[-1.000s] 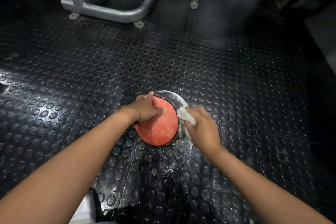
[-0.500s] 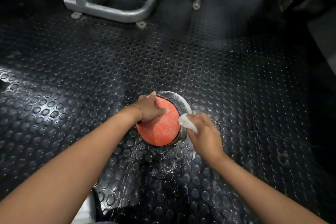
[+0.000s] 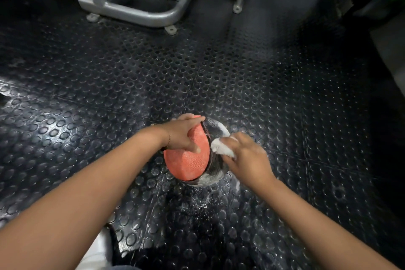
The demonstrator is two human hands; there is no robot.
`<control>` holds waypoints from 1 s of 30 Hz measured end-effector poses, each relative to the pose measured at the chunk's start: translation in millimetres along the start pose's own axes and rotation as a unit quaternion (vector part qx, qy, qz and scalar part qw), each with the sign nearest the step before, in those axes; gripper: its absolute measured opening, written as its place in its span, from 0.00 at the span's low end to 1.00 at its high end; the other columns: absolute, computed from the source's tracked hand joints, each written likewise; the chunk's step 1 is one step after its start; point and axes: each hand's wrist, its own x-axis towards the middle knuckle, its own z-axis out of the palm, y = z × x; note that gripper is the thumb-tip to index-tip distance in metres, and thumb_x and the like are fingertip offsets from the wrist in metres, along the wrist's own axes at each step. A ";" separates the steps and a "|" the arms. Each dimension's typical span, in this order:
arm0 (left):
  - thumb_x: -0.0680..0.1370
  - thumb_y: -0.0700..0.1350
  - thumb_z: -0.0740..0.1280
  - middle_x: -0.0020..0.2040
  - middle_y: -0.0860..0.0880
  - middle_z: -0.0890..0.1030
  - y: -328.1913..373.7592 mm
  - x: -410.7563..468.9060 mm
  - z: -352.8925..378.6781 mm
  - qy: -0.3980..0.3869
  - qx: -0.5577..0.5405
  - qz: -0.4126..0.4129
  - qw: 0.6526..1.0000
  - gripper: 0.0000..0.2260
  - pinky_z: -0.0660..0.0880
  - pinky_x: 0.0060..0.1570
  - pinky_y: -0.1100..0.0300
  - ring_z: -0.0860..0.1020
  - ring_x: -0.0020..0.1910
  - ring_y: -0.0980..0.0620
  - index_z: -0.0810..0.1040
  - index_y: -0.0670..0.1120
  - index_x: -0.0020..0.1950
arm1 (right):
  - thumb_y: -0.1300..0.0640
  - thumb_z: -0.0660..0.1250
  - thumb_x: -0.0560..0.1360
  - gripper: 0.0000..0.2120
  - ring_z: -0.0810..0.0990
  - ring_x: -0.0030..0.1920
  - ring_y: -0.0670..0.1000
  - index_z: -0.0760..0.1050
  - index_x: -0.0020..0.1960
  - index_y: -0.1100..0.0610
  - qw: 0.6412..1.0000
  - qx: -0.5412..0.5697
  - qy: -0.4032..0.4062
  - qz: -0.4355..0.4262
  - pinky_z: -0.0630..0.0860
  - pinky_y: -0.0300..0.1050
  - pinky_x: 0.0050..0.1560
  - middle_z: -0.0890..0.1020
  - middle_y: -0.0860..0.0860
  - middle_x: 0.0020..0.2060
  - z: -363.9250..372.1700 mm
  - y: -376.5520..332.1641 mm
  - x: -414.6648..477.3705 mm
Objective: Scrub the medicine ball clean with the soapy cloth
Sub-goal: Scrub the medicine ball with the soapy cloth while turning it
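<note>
The medicine ball (image 3: 189,163), orange with a black, soap-streaked panel on its right side, rests on the studded rubber floor just below the middle of the view. My left hand (image 3: 183,135) lies spread over its top left, pressing down on the orange part. My right hand (image 3: 245,158) is closed around a white soapy cloth (image 3: 220,147) and presses it against the black panel on the ball's right side. The right hand is slightly blurred.
Wet floor with white soap flecks (image 3: 197,204) spreads below the ball. A grey metal gym machine base (image 3: 140,12) stands at the back. A thin grey post foot (image 3: 237,7) is to its right. Something white (image 3: 96,252) shows at the bottom edge.
The ball has turned so less orange and more of the black panel faces up. My right hand has shifted with the cloth along the ball's right side. The left hand has stayed on top.
</note>
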 end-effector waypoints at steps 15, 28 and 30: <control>0.71 0.61 0.69 0.77 0.58 0.45 12.0 -13.1 33.5 0.066 0.102 -0.002 0.993 0.40 0.62 0.69 0.42 0.51 0.76 0.43 0.49 0.58 0.76 | 0.52 0.74 0.67 0.15 0.79 0.39 0.51 0.79 0.52 0.53 0.999 -0.016 0.002 -0.028 0.77 0.44 0.37 0.79 0.51 0.42 -0.5 -5.2 -6.6; 0.71 0.59 0.70 0.76 0.59 0.46 21.2 -10.4 20.7 0.021 0.130 0.014 0.991 0.41 0.64 0.69 0.45 0.53 0.75 0.46 0.48 0.58 0.76 | 0.52 0.60 0.77 0.15 0.73 0.54 0.47 0.71 0.63 0.46 0.992 0.057 -0.054 0.098 0.67 0.40 0.49 0.74 0.47 0.56 -3.7 0.3 9.0; 0.74 0.61 0.65 0.77 0.58 0.41 22.2 -12.8 26.1 0.021 0.153 0.007 0.988 0.40 0.62 0.69 0.43 0.47 0.76 0.42 0.43 0.58 0.76 | 0.51 0.60 0.77 0.13 0.73 0.51 0.48 0.73 0.62 0.46 0.982 0.101 -0.046 0.151 0.65 0.39 0.45 0.75 0.48 0.55 -1.2 3.8 17.7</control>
